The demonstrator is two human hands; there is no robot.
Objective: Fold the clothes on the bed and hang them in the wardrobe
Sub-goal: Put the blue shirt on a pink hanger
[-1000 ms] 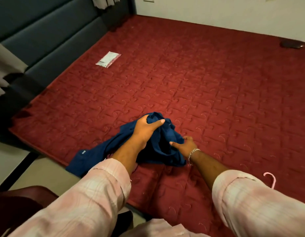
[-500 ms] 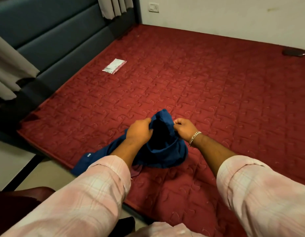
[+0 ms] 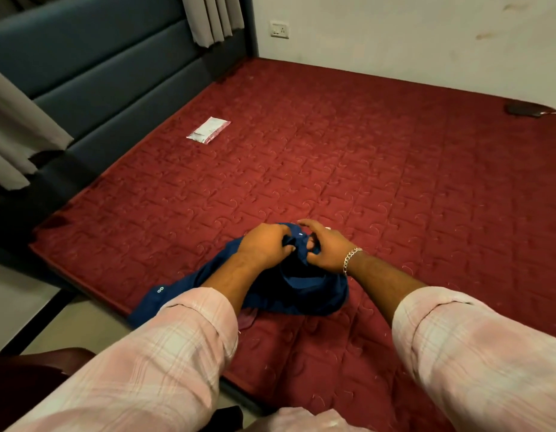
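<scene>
A crumpled dark blue shirt (image 3: 304, 291) lies near the front edge of the red quilted mattress (image 3: 364, 169). One sleeve with a buttoned cuff (image 3: 159, 289) trails off the mattress edge to the left. My left hand (image 3: 264, 244) grips the top of the bunched cloth. My right hand (image 3: 325, 247), wearing a silver bracelet, pinches the same raised part from the right. Both hands sit close together with a white button showing between them.
A small clear plastic packet (image 3: 209, 130) lies at the mattress's far left. A padded blue-grey headboard (image 3: 92, 67) and curtains (image 3: 212, 18) line the left side. A dark object (image 3: 523, 108) sits at the far right corner. A dark chair (image 3: 36, 378) stands at bottom left.
My hands have come closer together on the shirt's raised top, and my right hand has moved from the cloth's side up onto it. The view has tilted upward.
</scene>
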